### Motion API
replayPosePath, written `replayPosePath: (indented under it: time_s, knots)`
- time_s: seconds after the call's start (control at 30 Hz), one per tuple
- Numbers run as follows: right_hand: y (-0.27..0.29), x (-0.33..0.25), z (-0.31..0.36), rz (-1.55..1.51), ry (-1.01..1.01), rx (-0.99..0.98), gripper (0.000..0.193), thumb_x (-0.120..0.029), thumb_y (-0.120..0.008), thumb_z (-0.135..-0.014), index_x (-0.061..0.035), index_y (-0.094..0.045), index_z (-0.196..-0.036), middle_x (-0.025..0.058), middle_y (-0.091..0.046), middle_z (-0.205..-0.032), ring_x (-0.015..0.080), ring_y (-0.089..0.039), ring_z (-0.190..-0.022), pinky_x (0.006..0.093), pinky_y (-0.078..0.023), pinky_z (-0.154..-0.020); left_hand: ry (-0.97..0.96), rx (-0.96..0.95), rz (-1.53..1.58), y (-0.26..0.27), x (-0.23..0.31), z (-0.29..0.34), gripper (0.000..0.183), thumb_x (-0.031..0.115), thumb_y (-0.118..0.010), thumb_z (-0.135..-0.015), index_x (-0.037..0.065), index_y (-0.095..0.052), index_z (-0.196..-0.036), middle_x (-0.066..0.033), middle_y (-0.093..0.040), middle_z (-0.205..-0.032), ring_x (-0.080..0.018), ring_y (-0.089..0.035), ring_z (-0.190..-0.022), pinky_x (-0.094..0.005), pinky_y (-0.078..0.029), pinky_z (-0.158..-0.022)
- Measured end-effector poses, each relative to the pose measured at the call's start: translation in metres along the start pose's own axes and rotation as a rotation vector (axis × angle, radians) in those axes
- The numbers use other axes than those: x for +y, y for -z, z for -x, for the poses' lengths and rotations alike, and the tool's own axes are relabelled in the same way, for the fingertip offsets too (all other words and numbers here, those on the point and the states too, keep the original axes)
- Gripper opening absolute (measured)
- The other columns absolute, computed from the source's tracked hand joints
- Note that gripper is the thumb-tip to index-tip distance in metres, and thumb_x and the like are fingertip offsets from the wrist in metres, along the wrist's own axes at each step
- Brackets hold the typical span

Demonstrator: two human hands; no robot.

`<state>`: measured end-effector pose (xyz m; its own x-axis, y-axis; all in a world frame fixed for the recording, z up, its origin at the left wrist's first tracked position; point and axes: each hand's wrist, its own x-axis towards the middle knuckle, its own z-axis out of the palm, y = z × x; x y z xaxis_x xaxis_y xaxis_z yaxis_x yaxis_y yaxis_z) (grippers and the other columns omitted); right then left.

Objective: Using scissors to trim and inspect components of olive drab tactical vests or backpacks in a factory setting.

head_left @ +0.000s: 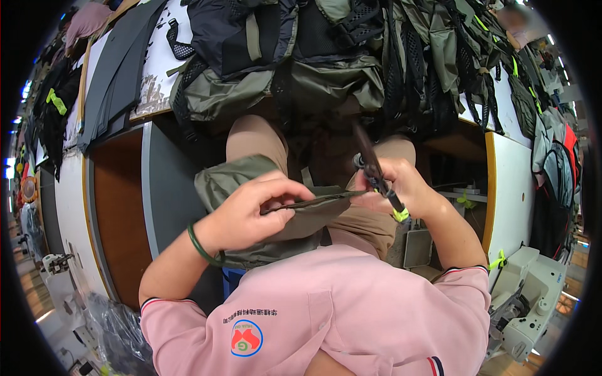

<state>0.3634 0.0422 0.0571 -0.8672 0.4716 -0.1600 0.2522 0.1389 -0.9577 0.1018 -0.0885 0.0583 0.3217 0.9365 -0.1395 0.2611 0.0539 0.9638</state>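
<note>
The olive bag [310, 220] lay across the person's lap, below the table [153, 78] with its pile [342, 75]. The left hand [254, 210] had thumb and fingers clamped on its open edge. The right hand [392, 188] had its fingers closed around a dark tool [371, 164], with the thumb side at the edge's far end; blur hid whether those fingers also gripped the cloth.

The tool was the likeliest trouble: if it was bladed, which could not be told, a slip so near the seam could have nicked the cloth or a finger. Its yellow tie [401, 215] might have snagged. The bag, limp and seemingly unsupported beyond the lap, could have slid off had the left pinch loosened.
</note>
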Motion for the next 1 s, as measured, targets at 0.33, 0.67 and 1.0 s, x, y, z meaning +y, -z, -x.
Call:
replayPosePath:
  time_s: [0.33, 0.67, 1.0]
  knots:
    - [0.015, 0.000, 0.002, 0.385, 0.021, 0.178, 0.034, -0.021, -0.085, -0.072, -0.0026, -0.058, -0.076, 0.0048, -0.054, -0.064, 0.0145, -0.053, -0.061, 0.0279, -0.042, -0.058, 0.351, -0.198, 1.088, 0.000, -0.015, -0.009, 0.058, -0.003, -0.051, -0.081, -0.005, -0.046, -0.138, -0.0115, -0.056, -0.132, -0.0160, -0.056, -0.116, -0.0293, -0.044, -0.101]
    - [0.008, -0.024, -0.018, 0.361, 0.197, 0.078, 0.039, -0.024, -0.086, -0.069, 0.0004, -0.058, -0.080, 0.0137, -0.056, -0.070, 0.0322, -0.052, -0.064, 0.0354, -0.043, -0.060, 0.331, -0.153, 0.892, -0.011, -0.007, -0.024, 0.022, -0.001, -0.066, -0.082, 0.003, -0.054, -0.100, 0.0001, -0.059, -0.096, -0.0050, -0.054, -0.087, -0.0194, -0.044, -0.078]
    - [-0.004, 0.000, -0.023, -0.021, -0.236, -0.136, 0.019, -0.007, -0.078, -0.078, -0.0030, -0.059, -0.078, -0.0027, -0.051, -0.066, 0.0065, -0.047, -0.061, 0.0248, -0.037, -0.053, 0.188, -0.159, 0.375, -0.003, -0.030, -0.018, 0.021, 0.003, -0.077, -0.081, 0.003, -0.058, -0.092, 0.0018, -0.060, -0.085, -0.0039, -0.053, -0.079, -0.0204, -0.045, -0.071]
